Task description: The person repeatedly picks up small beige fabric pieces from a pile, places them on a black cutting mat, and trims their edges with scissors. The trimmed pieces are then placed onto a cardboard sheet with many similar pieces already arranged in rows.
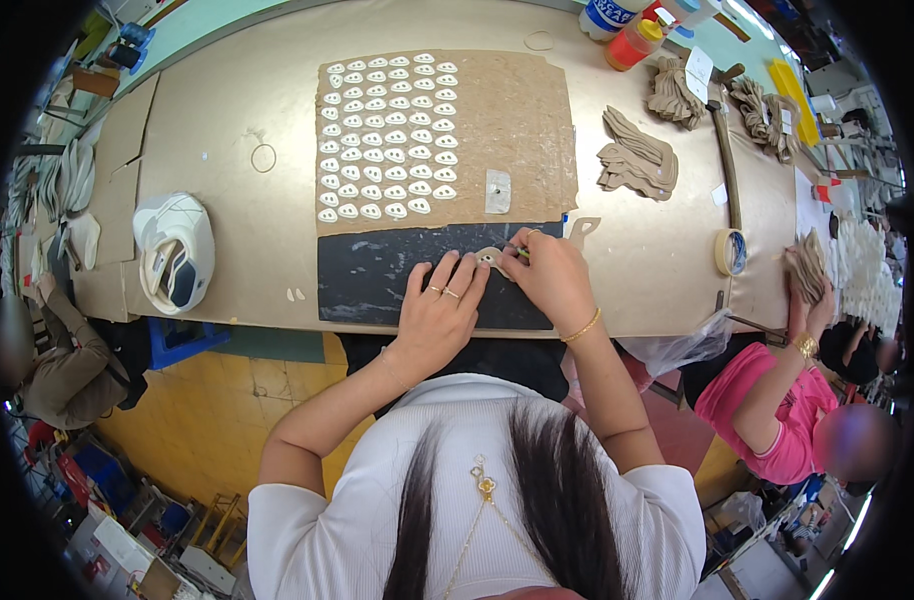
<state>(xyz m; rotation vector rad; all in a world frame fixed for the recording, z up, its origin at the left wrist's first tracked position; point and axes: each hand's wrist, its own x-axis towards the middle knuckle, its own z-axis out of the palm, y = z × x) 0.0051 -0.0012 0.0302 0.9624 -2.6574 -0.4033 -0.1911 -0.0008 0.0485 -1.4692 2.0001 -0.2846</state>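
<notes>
Right hand: the grip is pinched, thumb and fingertips closed on a slim green tool, its tip at the beige piece.
Left hand: the fingers of this hand reach forward, tips at the left end of the same piece; the thumb is hidden, so one cannot tell whether they pinch or only press.
Beige piece: small and curved, this lies between the two hands, over the upper half of the mat, partly covered by fingers.
Mat: black and scuffed, the mat lies along the table's near edge.
Cardboard: a brown sheet meets the mat's far edge, with white pieces in rows on its left half and a pale patch toward its lower right.
Loose part: a beige loop lies just right of the mat's far corner.
Table, left: a white shoe, well apart from the mat.
Table, right: beige strips, a long-handled hammer and a tape roll; bottles stand farther off.
Neighbours: a co-worker in pink holds strips at the right; another person sits at the left.
</notes>
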